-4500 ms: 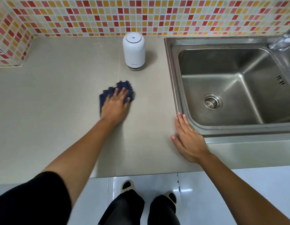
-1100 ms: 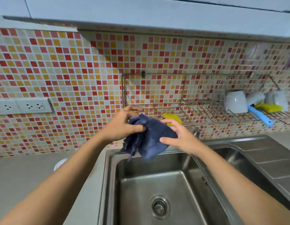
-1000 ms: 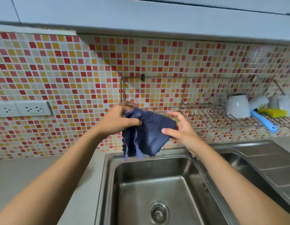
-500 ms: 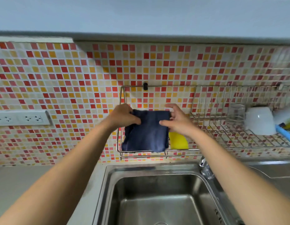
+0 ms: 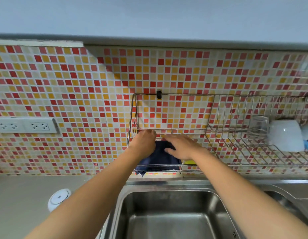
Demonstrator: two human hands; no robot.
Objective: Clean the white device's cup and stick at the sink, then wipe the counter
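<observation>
Stainless steel sink [image 5: 167, 219] nearest, smooth and glossy; matte beige surface [image 5: 20, 204] left of it with the white device [image 5: 58, 199], rounded top, well apart from both hands. Above the sink, a thin wire rack [image 5: 218, 152] on the mosaic tile wall [image 5: 72, 94]. Soft dark blue cloth [image 5: 158, 161] lies in the rack's left end. Left hand [image 5: 144, 142] curled at the cloth's upper left edge, grip unclear. Right hand [image 5: 181, 146] flat, fingers spread, pressing on the cloth. White cup [image 5: 286, 135] upturned far right.

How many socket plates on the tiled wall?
2: left socket plate at the frame's left edge, right socket plate next to it. More may lie beyond the edge.
</observation>
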